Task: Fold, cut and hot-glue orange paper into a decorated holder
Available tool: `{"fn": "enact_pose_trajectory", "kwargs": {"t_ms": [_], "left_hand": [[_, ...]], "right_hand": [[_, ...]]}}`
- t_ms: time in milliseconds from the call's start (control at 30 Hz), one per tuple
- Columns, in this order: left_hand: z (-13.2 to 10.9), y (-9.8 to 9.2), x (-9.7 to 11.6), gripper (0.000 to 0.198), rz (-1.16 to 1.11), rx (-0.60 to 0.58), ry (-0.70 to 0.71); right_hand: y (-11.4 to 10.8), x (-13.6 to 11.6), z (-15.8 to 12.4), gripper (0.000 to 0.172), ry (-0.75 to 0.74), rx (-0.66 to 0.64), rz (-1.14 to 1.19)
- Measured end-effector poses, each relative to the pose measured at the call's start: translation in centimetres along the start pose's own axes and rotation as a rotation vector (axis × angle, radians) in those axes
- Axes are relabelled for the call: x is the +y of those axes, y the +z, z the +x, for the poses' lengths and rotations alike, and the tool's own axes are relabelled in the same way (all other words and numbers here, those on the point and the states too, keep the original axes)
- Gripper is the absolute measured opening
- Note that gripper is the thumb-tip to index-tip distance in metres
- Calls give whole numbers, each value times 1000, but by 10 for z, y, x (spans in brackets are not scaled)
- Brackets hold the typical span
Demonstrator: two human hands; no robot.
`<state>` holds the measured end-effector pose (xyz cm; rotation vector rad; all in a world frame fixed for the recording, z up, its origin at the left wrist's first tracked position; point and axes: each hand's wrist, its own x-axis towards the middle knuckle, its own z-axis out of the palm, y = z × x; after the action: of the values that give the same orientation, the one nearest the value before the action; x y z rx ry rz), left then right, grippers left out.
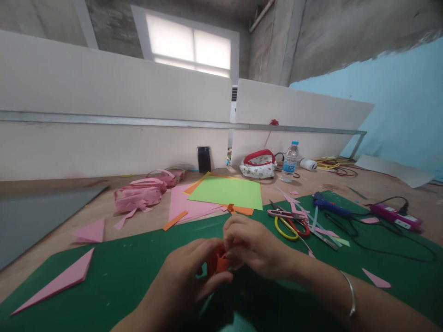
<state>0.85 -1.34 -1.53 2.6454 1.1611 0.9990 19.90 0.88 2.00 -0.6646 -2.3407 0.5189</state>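
Both hands meet low in the middle of the view, over the green cutting mat. My left hand curls its thumb and fingers around a small folded piece of orange paper. From the right, my right hand pinches the same piece at its upper edge, its fingers bent over it. The fingers hide much of the paper, so its full shape does not show. Just beyond the hands lie orange strips and a stack topped by a light green sheet.
Scissors and paper scraps lie right of my hands. Farther right are a blue glue gun and a purple power strip. Pink paper bundles, a phone, a pouch and a water bottle stand behind.
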Motion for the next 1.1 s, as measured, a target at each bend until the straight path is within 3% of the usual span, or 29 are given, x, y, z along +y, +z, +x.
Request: {"fn": "enact_pose_trajectory", "kwargs": {"t_ms": [133, 233, 300, 367, 467, 733, 967, 1100], "left_hand": [[-4, 6, -4, 37, -73, 22, -38], [-6, 10, -1, 54, -189, 116, -250], [-5, 10, 2, 44, -253, 209, -367], [-3, 8, 5, 21, -259, 243, -380], [3, 3, 6, 16, -280, 203, -404], [10, -2, 10, 21, -498, 121, -611], [9, -2, 5, 29, -748, 28, -612], [11, -2, 8, 21, -784, 0, -600]], "right_hand": [[1, 4, -1, 19, -23, 11, 0], [3, 5, -1, 17, -14, 108, -77], [4, 5, -1, 16, -15, 169, -143], [7, 5, -2, 16, -38, 223, -194], [13, 8, -3, 15, -81, 260, -213], [32, 16, -6, 10, -182, 198, -110], [22, 12, 1, 13, -48, 180, 47], [16, 13, 1, 12, -20, 154, 97]]}}
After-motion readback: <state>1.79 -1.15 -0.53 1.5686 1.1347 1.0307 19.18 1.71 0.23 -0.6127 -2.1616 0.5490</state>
